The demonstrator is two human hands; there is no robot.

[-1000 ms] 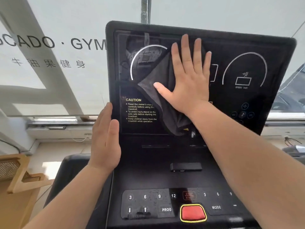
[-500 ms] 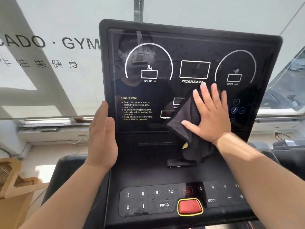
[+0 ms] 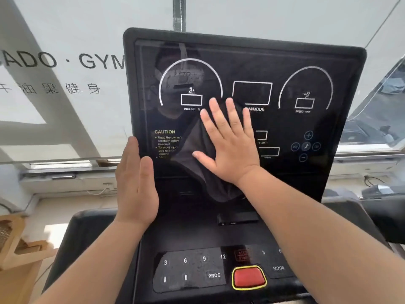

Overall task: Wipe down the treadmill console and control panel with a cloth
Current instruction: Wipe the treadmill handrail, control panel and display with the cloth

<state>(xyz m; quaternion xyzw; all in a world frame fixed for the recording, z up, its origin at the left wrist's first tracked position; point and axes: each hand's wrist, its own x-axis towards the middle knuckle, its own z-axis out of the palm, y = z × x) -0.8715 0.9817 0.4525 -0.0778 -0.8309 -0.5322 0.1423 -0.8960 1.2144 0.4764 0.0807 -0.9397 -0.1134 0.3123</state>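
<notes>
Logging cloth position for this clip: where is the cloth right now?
In the head view, the dark cloth is pressed flat against the middle of the console screen under the right hand, covering part of the CAUTION text.

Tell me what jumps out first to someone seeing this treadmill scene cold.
The right hand lies flat with fingers spread in the middle of the glossy black display panel, pressing a dark cloth that covers part of the yellow-headed CAUTION text. The left hand braces the panel's left edge. Low on the console, a red button ringed in yellow stands out among the keys.
</notes>
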